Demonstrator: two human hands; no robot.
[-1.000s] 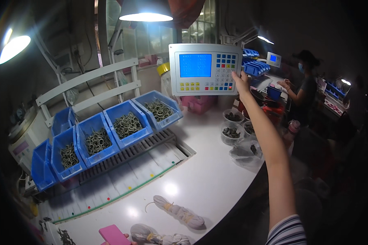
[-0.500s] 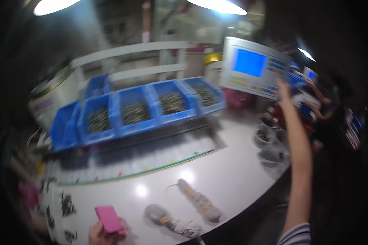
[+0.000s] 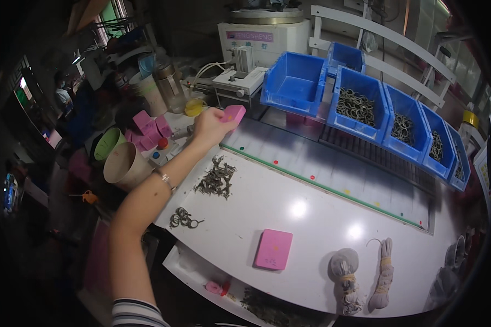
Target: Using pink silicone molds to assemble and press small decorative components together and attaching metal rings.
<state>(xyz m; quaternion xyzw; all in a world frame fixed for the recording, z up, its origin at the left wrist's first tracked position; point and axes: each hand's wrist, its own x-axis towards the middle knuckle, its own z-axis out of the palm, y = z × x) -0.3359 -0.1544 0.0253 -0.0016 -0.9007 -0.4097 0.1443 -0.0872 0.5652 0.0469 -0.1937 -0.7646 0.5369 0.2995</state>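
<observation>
My left hand (image 3: 208, 131) is stretched far out over the back left of the white table (image 3: 240, 212). Its fingers are closed on a pink block (image 3: 234, 114), held near the left end of the green-edged strip. Another pink block (image 3: 274, 249) lies flat on the front middle of the table. Beyond my left wrist, several pink blocks (image 3: 146, 131) are piled together. On the tabletop by my forearm is a heap of small dark metal pieces (image 3: 218, 179), with a few dark rings (image 3: 184, 218) nearer the edge. My right hand is out of view.
Blue bins (image 3: 360, 102), most with metal rings, line the back. Two grey cloth bundles (image 3: 384, 272) lie at the right. A beige bucket (image 3: 126, 165) and a green cup (image 3: 109, 143) stand left of my arm. Below the table's front edge, a drawer (image 3: 193, 272) is pulled out.
The view has swung left. My left hand has moved to the back left with a pink block, and one now lies on the table. My right hand, earlier at the control panel, has left view.
</observation>
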